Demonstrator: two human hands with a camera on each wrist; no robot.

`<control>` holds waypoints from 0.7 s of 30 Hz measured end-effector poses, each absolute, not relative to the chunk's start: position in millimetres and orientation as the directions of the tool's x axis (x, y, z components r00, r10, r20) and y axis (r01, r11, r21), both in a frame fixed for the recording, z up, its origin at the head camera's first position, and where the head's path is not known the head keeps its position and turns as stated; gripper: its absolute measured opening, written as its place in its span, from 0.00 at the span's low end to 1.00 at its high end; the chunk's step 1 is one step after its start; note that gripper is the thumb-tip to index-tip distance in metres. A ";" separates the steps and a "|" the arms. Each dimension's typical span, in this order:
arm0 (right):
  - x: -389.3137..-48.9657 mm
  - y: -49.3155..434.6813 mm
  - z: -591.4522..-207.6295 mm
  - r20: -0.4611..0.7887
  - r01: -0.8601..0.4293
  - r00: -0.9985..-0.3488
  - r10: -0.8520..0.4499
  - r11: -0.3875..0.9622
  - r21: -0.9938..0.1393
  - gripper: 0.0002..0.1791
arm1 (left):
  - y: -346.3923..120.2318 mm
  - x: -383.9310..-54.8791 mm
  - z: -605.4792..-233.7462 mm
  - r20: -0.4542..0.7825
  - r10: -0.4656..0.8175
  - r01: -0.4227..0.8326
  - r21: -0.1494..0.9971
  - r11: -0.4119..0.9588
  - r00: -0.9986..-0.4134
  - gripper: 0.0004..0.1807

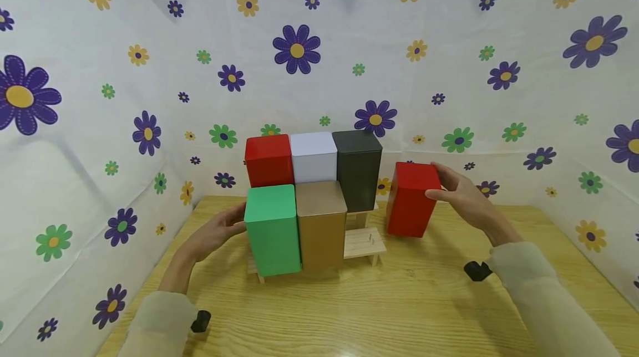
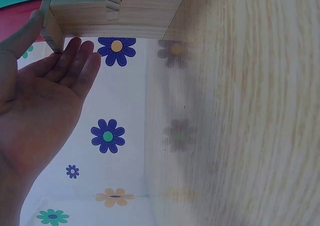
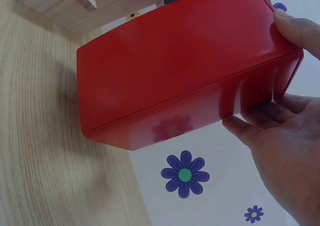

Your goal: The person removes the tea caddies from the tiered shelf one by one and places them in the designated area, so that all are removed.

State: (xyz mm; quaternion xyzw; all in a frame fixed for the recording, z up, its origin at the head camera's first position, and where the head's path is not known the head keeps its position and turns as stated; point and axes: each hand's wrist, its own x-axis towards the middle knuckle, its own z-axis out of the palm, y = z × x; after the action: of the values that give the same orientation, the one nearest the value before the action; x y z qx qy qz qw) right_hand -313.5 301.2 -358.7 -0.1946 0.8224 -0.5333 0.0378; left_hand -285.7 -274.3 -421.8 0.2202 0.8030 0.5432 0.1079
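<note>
Two boxes nearest, on front tier of wooden stand (image 1: pixel 363 241): green box (image 1: pixel 273 243) left, brown box (image 1: pixel 321 240) beside it, planks exposed at right. Left hand (image 1: pixel 214 235) at stand's left end, fingers loosely extended, contact unclear. Right hand (image 1: pixel 464 196) grasps tilted red box (image 1: pixel 411 199) near top, right of stand; bench (image 1: pixel 349 312) contact unclear. Stand's back tier: second red box (image 1: pixel 268 158), white box (image 1: pixel 314 156), black box (image 1: pixel 358 177). Judged step: placing or removing held box. Next move, if onto exposed planks: likely calls for firm grip, levelling, leftward shift.
</note>
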 end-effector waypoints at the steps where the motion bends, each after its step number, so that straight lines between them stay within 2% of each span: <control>1: -314.5 300.9 -359.1 0.146 -0.280 -0.921 -0.361 0.352 -0.893 0.50 | -274.4 -285.5 -421.9 0.067 0.471 0.237 0.920 0.312 -0.880 0.40; 21: -325.6 298.9 -365.0 0.120 -0.266 -0.923 -0.365 0.382 -0.885 0.51 | -272.5 -283.7 -418.9 0.032 0.450 0.204 0.918 0.339 -0.893 0.40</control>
State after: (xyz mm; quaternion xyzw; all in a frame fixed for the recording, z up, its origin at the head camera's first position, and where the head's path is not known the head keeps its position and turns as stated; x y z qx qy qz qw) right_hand -325.6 298.9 -365.0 -0.1901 0.8298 -0.5225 0.0475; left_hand -283.7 -272.5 -418.9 0.2018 0.8104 0.5381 0.1141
